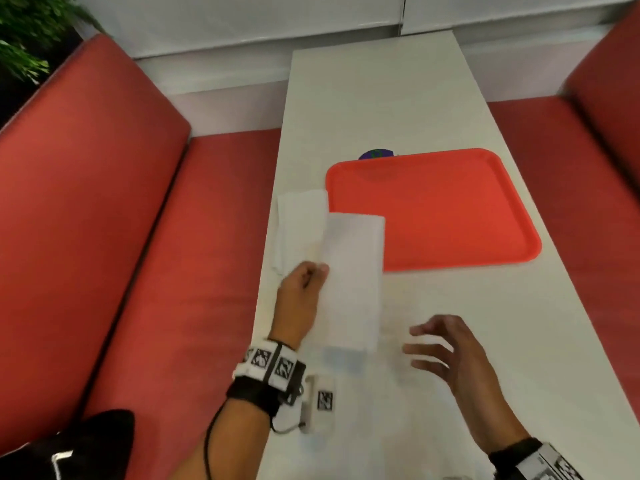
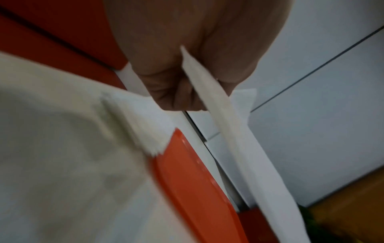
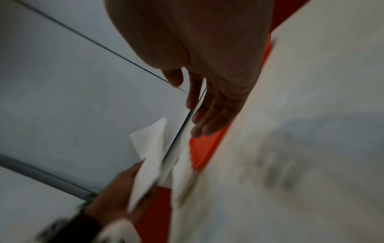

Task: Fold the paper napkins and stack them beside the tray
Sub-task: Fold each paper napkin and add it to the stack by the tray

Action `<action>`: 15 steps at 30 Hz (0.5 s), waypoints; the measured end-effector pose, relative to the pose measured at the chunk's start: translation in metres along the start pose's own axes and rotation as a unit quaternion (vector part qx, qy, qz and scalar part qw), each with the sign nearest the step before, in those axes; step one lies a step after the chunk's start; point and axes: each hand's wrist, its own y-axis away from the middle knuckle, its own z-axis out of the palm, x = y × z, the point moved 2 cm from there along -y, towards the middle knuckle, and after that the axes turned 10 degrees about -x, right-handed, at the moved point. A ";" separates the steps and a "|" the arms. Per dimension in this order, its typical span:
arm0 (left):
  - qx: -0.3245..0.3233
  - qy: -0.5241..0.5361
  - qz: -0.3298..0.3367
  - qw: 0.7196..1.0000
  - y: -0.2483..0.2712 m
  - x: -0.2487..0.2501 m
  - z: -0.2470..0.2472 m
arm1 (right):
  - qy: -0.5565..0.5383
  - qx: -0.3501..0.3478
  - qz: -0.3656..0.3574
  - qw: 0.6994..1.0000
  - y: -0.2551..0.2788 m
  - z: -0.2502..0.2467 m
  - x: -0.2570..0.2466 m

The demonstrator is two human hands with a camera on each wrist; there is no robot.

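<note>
On the white table point(image 1: 398, 109) an orange tray point(image 1: 450, 209) lies; the left hand point(image 1: 299, 296) pinches a folded napkin point(image 1: 353, 278) near the left edge; the right hand point(image 1: 450, 355) hovers, fingers spread, holding nothing.

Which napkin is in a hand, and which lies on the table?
The long folded napkin is pinched at its edge by the left hand, overlapping the tray. The other napkin lies left of the tray, untouched.

A fast-food style diner booth: red padded benches point(image 1: 114, 209) flank a narrow white table point(image 1: 374, 98) holding an orange serving tray point(image 1: 450, 209).
</note>
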 end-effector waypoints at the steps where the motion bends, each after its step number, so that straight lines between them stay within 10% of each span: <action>1: 0.018 -0.011 -0.002 1.000 -0.025 -0.001 -0.014 | 0.034 0.023 -0.005 0.999 -0.003 -0.006 0.005; 7: 0.072 -0.165 -0.051 0.982 -0.129 -0.016 -0.056 | 0.253 0.111 0.003 0.961 0.008 -0.045 0.038; 15: 0.077 -0.275 -0.146 0.947 -0.141 -0.029 -0.062 | 0.323 0.151 0.007 0.934 0.019 -0.069 0.064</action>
